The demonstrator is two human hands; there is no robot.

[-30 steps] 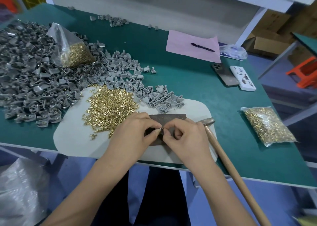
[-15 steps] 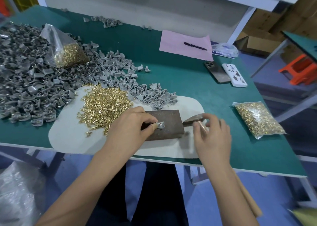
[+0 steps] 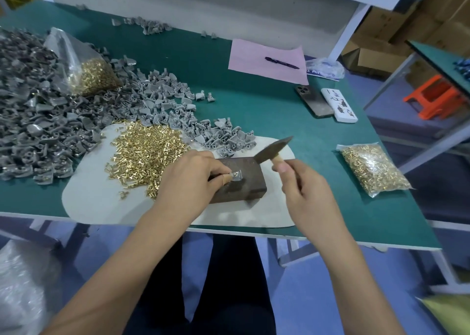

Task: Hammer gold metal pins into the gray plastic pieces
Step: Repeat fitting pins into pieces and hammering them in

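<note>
Gray plastic piece (image 3: 236, 176) with gold pin sits on dark metal block (image 3: 239, 179), pinched by left hand (image 3: 189, 182). Right hand (image 3: 304, 192) grips raised wood-handled hammer (image 3: 273, 149) at 2 o'clock. Strike short, square; keep fingertips (image 3: 226, 178) back; pin likely skews otherwise.

Workbench top (image 3: 254, 100): dark green, white edge.
Work mat (image 3: 86, 195): off-white.
Loose pins (image 3: 147, 154): shiny gold.
Plastic pieces (image 3: 38, 121): uniform mid-gray.
Block (image 3: 244, 179): dark brown.
Hammer (image 3: 273, 147): dark gray-brown head, pale tan wooden handle.
Bagged pins, left (image 3: 91, 76) and right (image 3: 371, 168): gold in clear plastic.
Paper sheet (image 3: 267, 62): pale pink.
Pen (image 3: 281, 63): black.
Phone (image 3: 314, 100): brownish-gray.
Power bank (image 3: 339, 105): white with small dark figures.
Stool (image 3: 432, 97): bright orange.
Floor (image 3: 318, 296): blue-violet.
Boxes (image 3: 376, 57): brown cardboard.
</note>
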